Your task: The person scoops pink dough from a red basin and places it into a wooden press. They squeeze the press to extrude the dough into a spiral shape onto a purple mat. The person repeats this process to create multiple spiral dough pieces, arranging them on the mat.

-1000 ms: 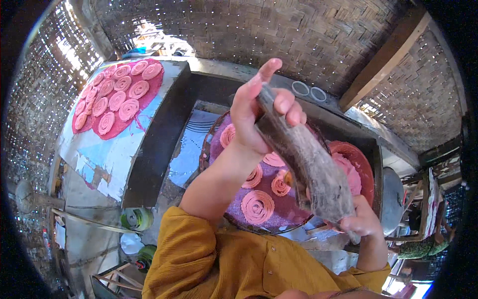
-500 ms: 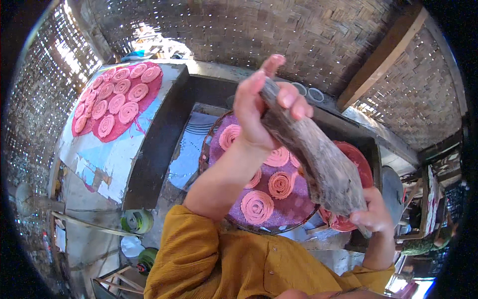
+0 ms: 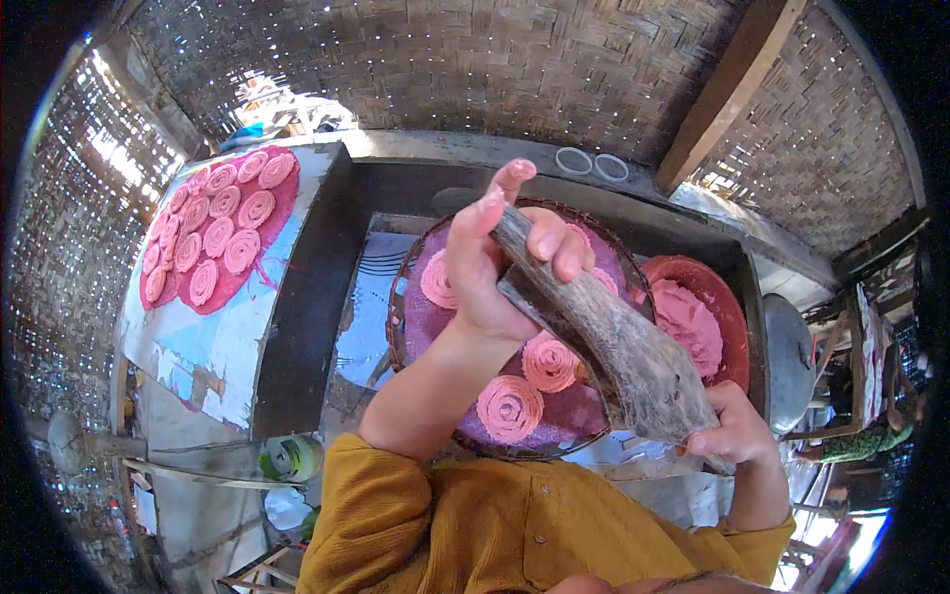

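Note:
Both hands grip a long, grey, weathered piece that looks like wood (image 3: 633, 356), held diagonally over a round rimmed tray (image 3: 398, 307). My left hand (image 3: 495, 262) is closed round its narrow upper end, index finger raised; my right hand (image 3: 727, 426) is closed on its lower end. Pink coiled swirls (image 3: 510, 408) lie on the tray's purple surface. Beneath the piece, a small orange tip shows beside one swirl (image 3: 547, 358); what it belongs to is mostly hidden. A red basin (image 3: 725, 297) of pink paste (image 3: 688, 327) is behind my right hand.
At left, several pink swirls (image 3: 237, 252) rest on a pale board (image 3: 188, 366). Two white rings (image 3: 592, 166) lie on the back ledge (image 3: 416, 147). A grey metal vessel (image 3: 787, 361) stands at right, near a person in green (image 3: 871, 436). A green container (image 3: 292, 457) is lower left.
The raised index finger and upper end of the piece have moved lower in view. The surroundings have shifted slightly. The swirl beside the orange tip looks fuller than it did a second ago.

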### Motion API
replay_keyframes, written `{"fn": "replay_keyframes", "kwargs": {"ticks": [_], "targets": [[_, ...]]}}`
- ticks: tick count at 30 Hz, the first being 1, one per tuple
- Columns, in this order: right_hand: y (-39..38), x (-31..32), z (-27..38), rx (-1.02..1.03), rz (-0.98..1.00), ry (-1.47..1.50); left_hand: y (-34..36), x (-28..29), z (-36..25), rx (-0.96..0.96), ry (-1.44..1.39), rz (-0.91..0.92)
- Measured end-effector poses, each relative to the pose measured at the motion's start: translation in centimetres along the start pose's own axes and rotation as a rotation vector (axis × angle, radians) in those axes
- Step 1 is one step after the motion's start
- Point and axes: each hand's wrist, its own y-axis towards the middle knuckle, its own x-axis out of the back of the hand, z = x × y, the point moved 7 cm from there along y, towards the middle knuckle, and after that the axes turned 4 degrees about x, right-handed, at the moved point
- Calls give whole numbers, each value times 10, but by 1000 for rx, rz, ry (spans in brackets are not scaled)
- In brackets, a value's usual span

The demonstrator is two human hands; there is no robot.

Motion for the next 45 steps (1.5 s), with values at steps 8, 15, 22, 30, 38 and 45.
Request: {"fn": "replay_keyframes", "kwargs": {"ticks": [8,15,22,30,38,45], "targets": [[-6,12,-18,8,-113,98,26,1,34,238,-127,159],[5,9,-29,-23,-122,174,-35,115,101,868,942,-202],[14,10,-33,7,-180,105,-43,109,98,951,1111,-302],[19,17,-45,65,-250,264,-48,139,85,781,1504,-1],[16,18,-47,123,-255,368,-62,120,64,666,2026,158],[3,18,-39,109,-267,436,-54,79,60,376,2511,680]]}}
